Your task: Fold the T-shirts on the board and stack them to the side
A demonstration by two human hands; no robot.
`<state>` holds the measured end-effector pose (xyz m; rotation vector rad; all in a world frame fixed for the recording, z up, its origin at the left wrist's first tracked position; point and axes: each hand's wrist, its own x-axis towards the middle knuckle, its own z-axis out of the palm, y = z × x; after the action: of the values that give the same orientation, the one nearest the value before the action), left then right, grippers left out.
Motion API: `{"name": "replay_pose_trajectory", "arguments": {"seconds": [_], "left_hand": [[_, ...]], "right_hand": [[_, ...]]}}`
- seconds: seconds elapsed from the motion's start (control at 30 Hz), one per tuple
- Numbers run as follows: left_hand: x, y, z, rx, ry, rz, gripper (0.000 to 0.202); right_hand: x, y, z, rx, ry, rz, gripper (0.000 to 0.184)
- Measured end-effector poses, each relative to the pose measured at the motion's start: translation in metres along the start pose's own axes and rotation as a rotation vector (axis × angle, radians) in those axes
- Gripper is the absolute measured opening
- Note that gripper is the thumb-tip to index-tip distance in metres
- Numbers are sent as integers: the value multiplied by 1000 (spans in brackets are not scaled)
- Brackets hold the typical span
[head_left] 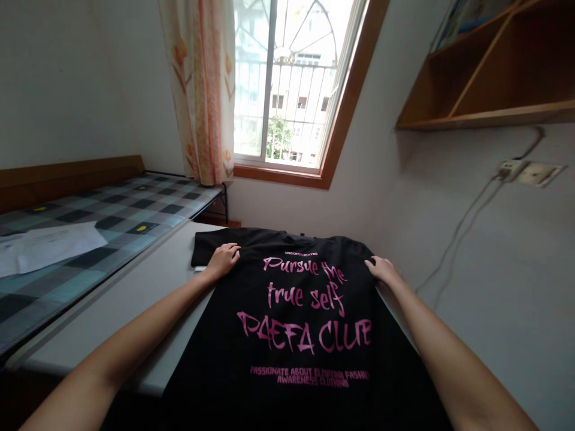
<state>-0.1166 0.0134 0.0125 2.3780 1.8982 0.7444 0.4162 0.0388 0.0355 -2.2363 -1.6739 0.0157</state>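
Observation:
A black T-shirt (309, 353) with pink lettering lies spread on a white table (148, 299), its neckline toward the wall and its lower part running out of view toward me. My left hand (224, 261) is closed on the cloth where the left sleeve meets the body; that sleeve lies out flat to the side. At the opposite edge, below the right shoulder, my right hand (384, 269) pinches the shirt's side. The right sleeve is mostly hidden. Both arms reach forward, one along each side of the shirt.
A bed with a checked cover (121, 206) adjoins the table on the left, with white papers (54, 244) on it. Ahead are a flowered curtain (204, 90) and a barred window (291, 90). On the right wall are a wooden shelf (485, 117), a socket (536, 173) and hanging cables (458, 233).

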Motion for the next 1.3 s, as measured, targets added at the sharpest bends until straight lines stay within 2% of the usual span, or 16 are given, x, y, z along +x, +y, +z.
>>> {"name": "replay_pose_trajectory", "arguments": {"seconds": [0.1,0.17,0.3,0.37,0.43,0.5,0.53,0.73,0.9,1.03,1.1,1.17,1.23,1.3], "left_hand": [[-5,0,-2,-24,-24,4,38],[-10,0,-4,-43,-36,5,39],[-27,0,-16,-40,-54,-26,36],[-38,0,-26,5,-59,-66,32],[-50,1,-36,40,-67,-84,29],[-61,1,-47,21,-100,-81,27],[-66,2,-51,-5,-127,-87,26],[-90,11,-66,-245,-379,-219,37],[-102,15,-70,-374,-486,-372,52],[-111,13,-71,-491,-510,-388,64],[-116,13,-72,-615,-516,-370,71],[-121,15,-73,-707,-505,-349,76],[-126,18,-76,-740,-497,-353,81],[-129,20,-80,-747,-512,-383,85]], "right_hand": [[-20,-5,-14,-148,-73,8,41],[-34,-9,-22,-204,-61,-16,39],[-60,-14,-36,-197,-77,-37,36],[-73,-12,-42,-190,-160,-20,32],[-87,-8,-47,-197,-315,13,29],[-102,-3,-50,-202,-472,54,33],[-110,0,-52,-214,-509,64,37],[-153,11,-54,-284,-381,-34,41],[-170,13,-55,-107,-416,-28,39],[-185,17,-65,333,-406,106,31],[-199,21,-74,593,-483,223,35],[-215,24,-85,747,-637,339,37],[-228,28,-96,765,-741,389,34],[-236,35,-107,724,-705,352,30]]}}
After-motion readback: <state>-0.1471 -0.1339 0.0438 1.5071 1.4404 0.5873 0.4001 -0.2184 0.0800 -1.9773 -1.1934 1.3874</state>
